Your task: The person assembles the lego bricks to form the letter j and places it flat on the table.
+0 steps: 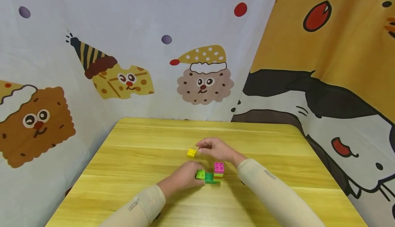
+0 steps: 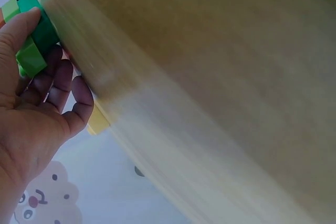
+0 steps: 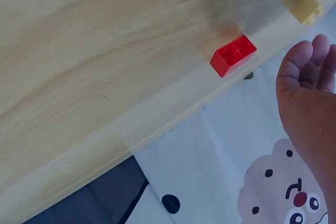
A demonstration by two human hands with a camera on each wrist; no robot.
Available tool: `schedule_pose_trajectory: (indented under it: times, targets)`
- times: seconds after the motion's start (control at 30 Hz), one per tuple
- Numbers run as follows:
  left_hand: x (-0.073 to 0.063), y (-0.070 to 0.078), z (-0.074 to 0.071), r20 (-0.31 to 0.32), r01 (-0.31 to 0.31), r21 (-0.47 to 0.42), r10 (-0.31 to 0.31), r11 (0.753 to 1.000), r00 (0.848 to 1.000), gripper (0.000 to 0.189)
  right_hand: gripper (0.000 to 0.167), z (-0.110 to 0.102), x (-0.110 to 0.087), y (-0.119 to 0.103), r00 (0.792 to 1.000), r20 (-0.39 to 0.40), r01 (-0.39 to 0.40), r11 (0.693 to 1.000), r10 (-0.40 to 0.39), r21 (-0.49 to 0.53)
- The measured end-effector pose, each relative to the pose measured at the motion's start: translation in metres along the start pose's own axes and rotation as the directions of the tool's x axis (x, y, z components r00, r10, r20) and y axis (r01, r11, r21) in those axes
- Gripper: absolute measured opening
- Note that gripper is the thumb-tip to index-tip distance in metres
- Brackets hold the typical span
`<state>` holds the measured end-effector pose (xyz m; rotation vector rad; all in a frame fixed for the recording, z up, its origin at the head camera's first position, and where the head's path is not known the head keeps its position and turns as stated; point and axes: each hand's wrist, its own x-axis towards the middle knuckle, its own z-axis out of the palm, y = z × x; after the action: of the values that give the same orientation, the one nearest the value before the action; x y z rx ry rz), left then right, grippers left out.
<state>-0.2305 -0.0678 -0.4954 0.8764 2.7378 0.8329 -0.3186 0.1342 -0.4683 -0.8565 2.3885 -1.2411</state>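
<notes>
- While the left hand (image 1: 186, 176) grips one end of a small build, its fingers wrap about the light green brick (image 1: 200, 174); in the view from that wrist, the thumb lies against the dark green brick (image 1: 208, 178).
- The right hand (image 1: 216, 149) hangs with loosely bent fingers, the thumb a little apart from them, and I can see nothing in it.
- Right beside the gripped end, the dark green brick reaches toward a short stack, where a pink brick (image 1: 219, 167) sits on top of narrow yellow and orange layers (image 1: 218, 175). That much looks done. Whether the light green brick is fully pressed home, I can't tell from here.
- Just off the right hand's fingertips, a loose yellow brick (image 1: 191, 153) sits studs up on the table (image 1: 148, 141), joined to nothing.
- Farther along, a red brick (image 3: 233, 56) lies loose too, its hollow side visible in the right wrist view.
- I'd call the building partway along: the stack and green pieces stand together, while those two bricks look unused.
</notes>
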Motion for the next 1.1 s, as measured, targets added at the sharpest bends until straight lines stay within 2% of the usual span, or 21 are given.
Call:
schedule_pose_trajectory:
  times: [0.27,0.47,0.6,0.87,1.1]
  targets:
    - [0.000,0.000,-0.001,-0.002,-0.004,0.016,0.004,1.000,1.000,0.018,0.033,0.007,0.007,0.005,0.998,0.060,-0.024,0.999,0.027,-0.048]
    - [0.000,0.000,-0.001,-0.010,-0.024,0.051,0.025,0.998,1.000,0.021,0.033,0.012,0.012,0.010,0.994,0.103,-0.010,0.995,0.021,-0.103]
    - [0.001,-0.002,0.000,-0.007,-0.035,0.044,0.035,0.998,0.999,0.023,0.034,0.015,0.014,0.011,0.992,0.128,-0.005,0.992,0.021,-0.130]
    - [0.001,-0.004,0.000,-0.016,-0.063,0.038,0.064,0.997,0.998,0.030,0.036,0.019,0.017,0.011,0.991,0.127,-0.011,0.978,0.038,-0.208]
    - [0.000,-0.001,-0.001,-0.007,-0.047,0.049,0.048,0.998,0.999,0.028,0.038,0.020,0.017,0.009,0.991,0.132,0.000,0.969,0.034,-0.248]
